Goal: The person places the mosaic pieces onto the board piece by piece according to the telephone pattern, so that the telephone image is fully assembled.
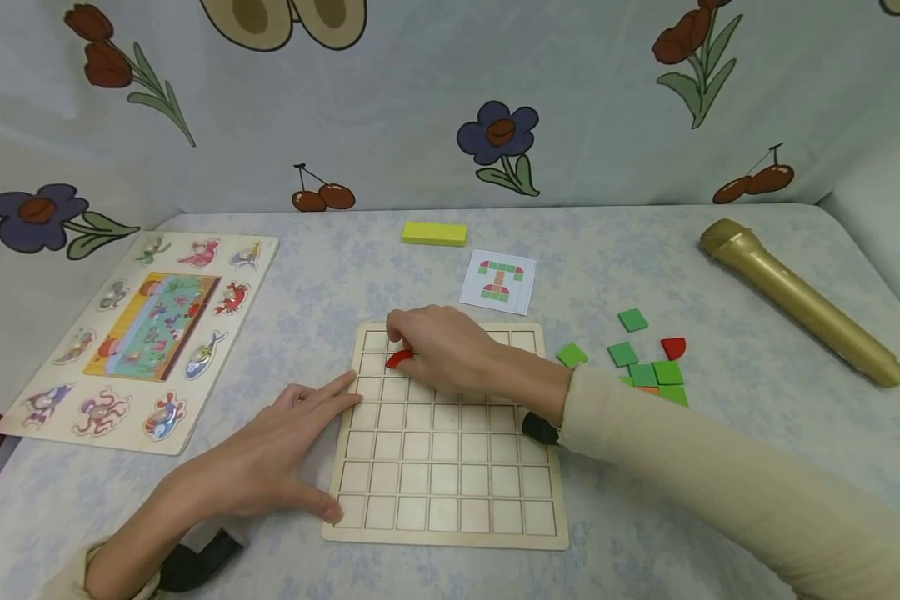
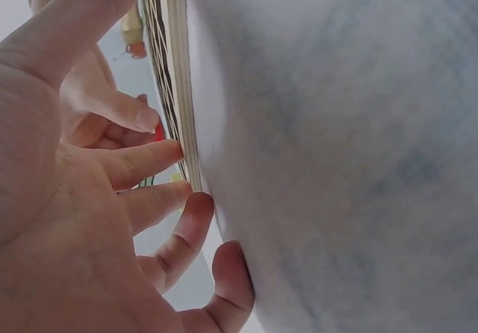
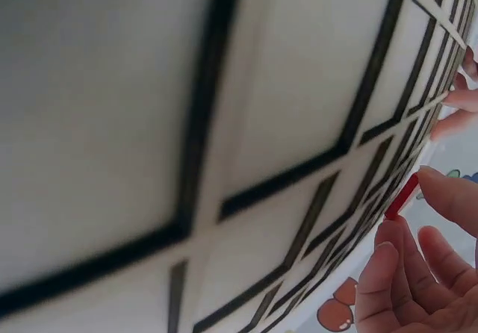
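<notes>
My right hand (image 1: 450, 350) pinches a small red quarter-round tile (image 1: 399, 358) between thumb and fingers, over the upper left squares of a pale wooden grid board (image 1: 444, 477). The right wrist view shows the red tile (image 3: 403, 196) on edge at the fingertips, close to the board; whether it touches is unclear. My left hand (image 1: 258, 458) lies spread at the board's left side, its fingertips and thumb touching the edge. In the left wrist view, the left hand's fingers (image 2: 149, 206) extend to the board's side (image 2: 181, 72). My right hand and forearm cover the upper middle squares.
Right of the board lie several green tiles (image 1: 633, 320), an orange tile (image 1: 648, 390) and another red tile (image 1: 673, 347). Behind it are a pattern card (image 1: 498, 282) and a yellow block (image 1: 434, 234). A sea-animal puzzle (image 1: 150, 325) sits left, a gold microphone (image 1: 802, 300) right.
</notes>
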Demonstrator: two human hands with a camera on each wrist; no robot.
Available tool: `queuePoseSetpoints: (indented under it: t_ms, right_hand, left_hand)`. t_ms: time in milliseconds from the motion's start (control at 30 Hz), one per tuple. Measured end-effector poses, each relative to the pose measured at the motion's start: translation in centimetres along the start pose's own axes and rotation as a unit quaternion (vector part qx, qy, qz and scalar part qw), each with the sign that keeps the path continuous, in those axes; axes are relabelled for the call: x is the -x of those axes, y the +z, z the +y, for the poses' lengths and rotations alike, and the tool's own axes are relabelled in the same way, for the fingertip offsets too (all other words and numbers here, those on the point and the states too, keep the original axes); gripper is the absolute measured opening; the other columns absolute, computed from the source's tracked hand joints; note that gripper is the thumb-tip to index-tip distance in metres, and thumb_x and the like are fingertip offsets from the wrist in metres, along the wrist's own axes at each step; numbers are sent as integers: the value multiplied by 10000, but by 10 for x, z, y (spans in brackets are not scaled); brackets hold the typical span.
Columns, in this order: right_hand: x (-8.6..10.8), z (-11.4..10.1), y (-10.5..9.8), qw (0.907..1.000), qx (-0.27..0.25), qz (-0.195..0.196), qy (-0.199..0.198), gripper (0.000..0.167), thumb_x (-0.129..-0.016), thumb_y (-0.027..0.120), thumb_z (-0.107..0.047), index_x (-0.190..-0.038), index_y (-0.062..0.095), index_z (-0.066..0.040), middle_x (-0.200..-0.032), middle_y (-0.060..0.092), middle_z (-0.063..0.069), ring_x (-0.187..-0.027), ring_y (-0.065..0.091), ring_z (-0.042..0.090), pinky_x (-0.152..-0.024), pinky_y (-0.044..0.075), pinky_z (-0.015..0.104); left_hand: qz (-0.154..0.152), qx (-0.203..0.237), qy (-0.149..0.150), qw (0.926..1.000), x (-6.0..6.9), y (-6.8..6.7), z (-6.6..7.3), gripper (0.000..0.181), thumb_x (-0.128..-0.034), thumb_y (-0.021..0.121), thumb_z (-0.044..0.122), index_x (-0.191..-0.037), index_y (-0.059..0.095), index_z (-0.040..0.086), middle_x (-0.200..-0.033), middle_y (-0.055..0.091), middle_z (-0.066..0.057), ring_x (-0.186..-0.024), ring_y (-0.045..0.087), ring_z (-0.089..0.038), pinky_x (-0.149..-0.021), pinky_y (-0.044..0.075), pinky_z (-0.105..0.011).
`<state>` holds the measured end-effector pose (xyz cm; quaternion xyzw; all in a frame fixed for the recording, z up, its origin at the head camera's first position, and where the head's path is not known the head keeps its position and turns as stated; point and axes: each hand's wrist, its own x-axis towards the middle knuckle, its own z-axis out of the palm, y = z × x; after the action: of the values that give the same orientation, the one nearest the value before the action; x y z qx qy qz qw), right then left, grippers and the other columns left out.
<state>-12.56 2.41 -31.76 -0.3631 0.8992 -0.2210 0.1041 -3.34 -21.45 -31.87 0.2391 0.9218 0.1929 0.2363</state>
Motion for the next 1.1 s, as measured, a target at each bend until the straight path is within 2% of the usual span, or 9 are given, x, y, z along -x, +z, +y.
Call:
queuePoseSetpoints:
  t_ms: [167,500,800,1100]
  right_hand:
    - [-4,-2,3,9998,-34,-171,50,203,-895,719,-145,-1059,621,-73,-812,604,-32,-731,558,144,-682,456,268]
    - [-2,-2,2,9997,-99,-228,-56,160,-883,672,-59,-1042,653,-74,-890,642,-24,-794,570,137,-733,464,275]
    - [-2,-3,3,9995,-117,-230,-173,115,-887,673,-63,-999,661,-86,-878,634,-40,-792,563,123,-730,461,266]
    - [0,-3,-2,9993,-106,-334,-154,162,-895,668,-75,-1057,668,-86,-951,641,-21,-853,568,130,-783,461,273]
  left_hand:
    - [36,3,54,10000,1,1,0,1160,-596,831,668,-1530,353,174,-1639,133,42,-1278,322,-224,-897,408,-496]
    - [56,-56,142,9999,0,2,-1,1157,-604,805,693,-1529,354,166,-1640,141,11,-1275,329,-244,-898,412,-498]
    - [54,-52,118,9999,0,1,-1,1153,-594,813,688,-1521,369,165,-1639,144,13,-1257,332,-241,-887,422,-476]
    - [78,-76,129,9999,1,1,-1,1157,-590,810,693,-1519,368,165,-1638,150,9,-1239,331,-237,-885,422,-460]
